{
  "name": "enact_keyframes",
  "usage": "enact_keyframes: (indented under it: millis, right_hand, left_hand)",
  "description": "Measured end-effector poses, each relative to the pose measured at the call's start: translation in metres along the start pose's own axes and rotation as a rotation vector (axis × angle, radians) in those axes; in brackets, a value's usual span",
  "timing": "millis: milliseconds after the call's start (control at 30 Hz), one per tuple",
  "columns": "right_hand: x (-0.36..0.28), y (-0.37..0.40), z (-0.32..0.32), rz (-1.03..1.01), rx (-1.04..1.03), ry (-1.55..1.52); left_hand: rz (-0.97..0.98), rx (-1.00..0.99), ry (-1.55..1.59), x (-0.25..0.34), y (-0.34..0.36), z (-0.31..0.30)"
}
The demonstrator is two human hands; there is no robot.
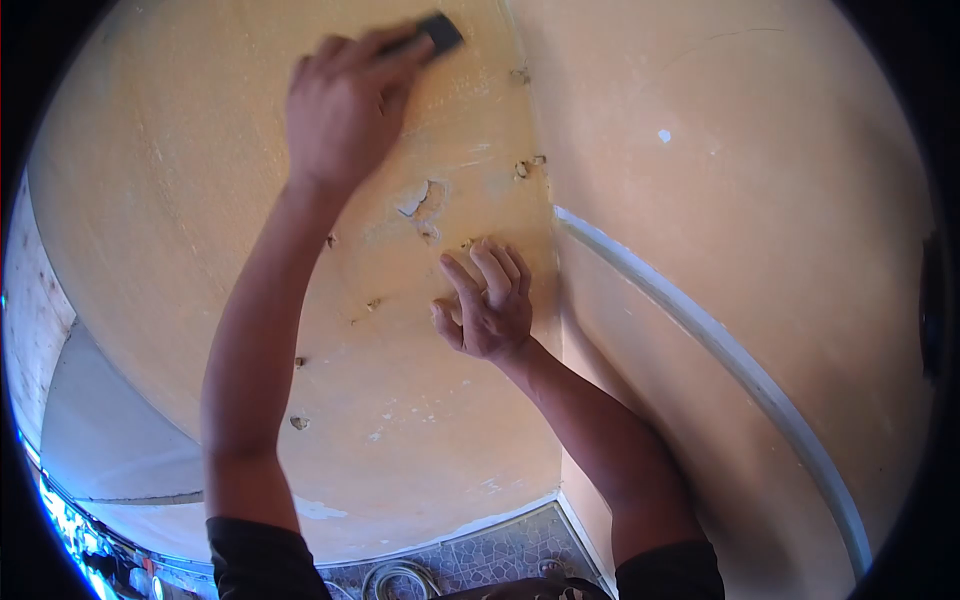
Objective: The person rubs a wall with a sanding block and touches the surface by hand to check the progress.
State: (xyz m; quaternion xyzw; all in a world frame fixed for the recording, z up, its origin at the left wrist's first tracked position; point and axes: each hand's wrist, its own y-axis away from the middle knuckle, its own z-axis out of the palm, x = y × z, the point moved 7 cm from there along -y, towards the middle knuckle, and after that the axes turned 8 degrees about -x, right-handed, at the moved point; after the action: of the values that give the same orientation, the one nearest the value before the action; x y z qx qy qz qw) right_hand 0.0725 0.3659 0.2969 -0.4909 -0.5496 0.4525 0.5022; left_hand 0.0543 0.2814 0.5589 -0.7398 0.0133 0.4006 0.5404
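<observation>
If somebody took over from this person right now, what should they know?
Left hand: shut on a dark block, pressed high on the orange wall.
Right hand: open, fingers flat on the wall beside the corner.
Done: wall near the block looks rubbed pale.
Left: the chipped patch between the hands and small dents lower down look untouched.

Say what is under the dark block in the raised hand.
The small dark flat block, gripped by the left hand, lies against the orange painted wall, scuffed pale around it. The patch right beneath is covered.
</observation>
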Motion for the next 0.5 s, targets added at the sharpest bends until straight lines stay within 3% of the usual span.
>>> enact_keyframes:
  millis: [100,167,233,300,367,400,433,500]
  right_hand:
    - [0.001,0.001,0.001,0.014,-0.014,-0.009]
    - [0.001,0.0,0.001,-0.006,-0.005,-0.001]
    - [0.0,-0.001,-0.001,0.009,-0.01,-0.007]
    - [0.003,-0.004,0.001,-0.001,-0.027,-0.006]
    - [0.001,-0.001,0.001,-0.006,-0.006,-0.013]
    - [0.001,-0.002,0.001,-0.011,-0.01,-0.016]
    - [0.001,-0.001,0.001,-0.005,-0.014,-0.012]
    - [-0.001,-0.001,0.0,-0.004,-0.018,-0.019]
  left_hand:
    - [-0.039,-0.017,-0.016,0.019,0.01,0.01]
    - [0.219,-0.245,0.024,0.062,0.047,0.026]
    - [0.298,-0.17,0.101,0.072,0.053,0.019]
    - [0.303,-0.185,-0.001,0.044,0.03,0.016]
    - [0.175,-0.105,-0.19,-0.003,-0.007,0.002]
    - [0.109,0.027,-0.137,-0.032,-0.022,-0.005]
    - [-0.104,-0.058,-0.023,-0.033,-0.036,-0.023]
    - [-0.079,-0.019,-0.03,-0.035,-0.021,-0.002]
